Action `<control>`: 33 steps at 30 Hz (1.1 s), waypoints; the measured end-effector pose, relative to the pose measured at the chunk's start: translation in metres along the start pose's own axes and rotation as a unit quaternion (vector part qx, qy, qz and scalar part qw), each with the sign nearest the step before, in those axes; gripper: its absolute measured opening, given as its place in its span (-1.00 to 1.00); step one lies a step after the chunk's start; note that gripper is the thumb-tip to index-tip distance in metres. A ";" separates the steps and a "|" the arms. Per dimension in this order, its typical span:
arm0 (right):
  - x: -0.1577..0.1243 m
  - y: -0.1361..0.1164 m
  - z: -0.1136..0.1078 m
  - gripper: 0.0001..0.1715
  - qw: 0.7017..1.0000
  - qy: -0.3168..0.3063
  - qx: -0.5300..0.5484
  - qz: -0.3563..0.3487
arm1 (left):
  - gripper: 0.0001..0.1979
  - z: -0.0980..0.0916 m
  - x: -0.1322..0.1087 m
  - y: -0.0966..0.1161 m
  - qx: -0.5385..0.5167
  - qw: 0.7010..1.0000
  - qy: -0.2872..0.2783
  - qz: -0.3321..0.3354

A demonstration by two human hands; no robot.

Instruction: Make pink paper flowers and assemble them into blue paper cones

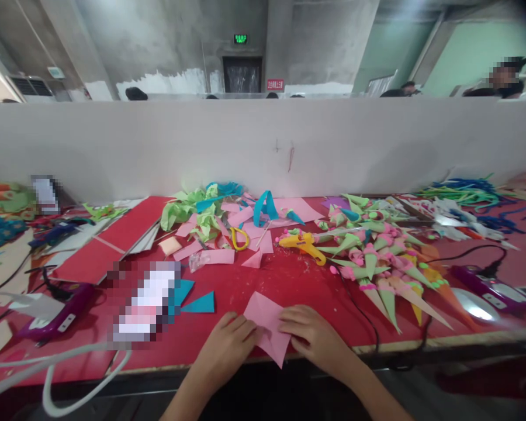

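Note:
A creased piece of pink paper lies between my hands at the front edge of the red table, one corner pointing toward me. My left hand grips its left edge, the fingers bent and the thumb hidden. On the opposite side my right hand holds the right edge, its fingers curled over the paper. Just left of my left hand are blue paper triangles and a blurred phone. Beyond the pink paper lie a yellow hot glue gun and yellow-handled scissors.
Paper cones in green, pink and orange are heaped at the right. Crumpled green paper and pink scraps sit at the back. Purple power strips with cables flank both sides. A white partition stands behind the red table.

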State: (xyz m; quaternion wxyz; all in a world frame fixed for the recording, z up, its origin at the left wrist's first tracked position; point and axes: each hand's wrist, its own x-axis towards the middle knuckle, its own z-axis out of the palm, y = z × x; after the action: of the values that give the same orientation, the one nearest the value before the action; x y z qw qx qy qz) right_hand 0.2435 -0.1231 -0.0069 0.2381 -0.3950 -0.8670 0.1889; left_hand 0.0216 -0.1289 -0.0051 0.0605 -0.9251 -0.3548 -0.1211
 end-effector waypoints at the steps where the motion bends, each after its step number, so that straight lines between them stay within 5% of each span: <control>1: -0.003 -0.001 0.000 -0.67 1.000 -0.004 -0.014 0.007 | -0.81 0.000 0.000 0.002 -0.006 1.000 -0.009 0.001; 17: 0.000 -0.009 -0.006 -0.72 0.999 -0.029 -0.009 0.024 | -0.70 -0.002 -0.004 0.005 -0.111 0.987 -0.063 -0.100; 28: 0.000 -0.006 -0.001 -0.74 0.997 -0.012 0.071 0.038 | -0.77 -0.005 -0.015 0.006 -0.128 0.981 -0.002 -0.143; 33: 0.007 -0.009 0.004 -0.77 0.994 0.027 0.068 0.087 | -0.77 0.000 -0.015 0.006 -0.135 0.965 0.046 -0.221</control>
State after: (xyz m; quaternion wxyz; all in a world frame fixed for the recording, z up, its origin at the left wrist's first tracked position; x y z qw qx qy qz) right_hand 0.2320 -0.1241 -0.0039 0.2706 -0.4566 -0.8078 0.2563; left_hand 0.0147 -0.1436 -0.0090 -0.0766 -0.8167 -0.5277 -0.2205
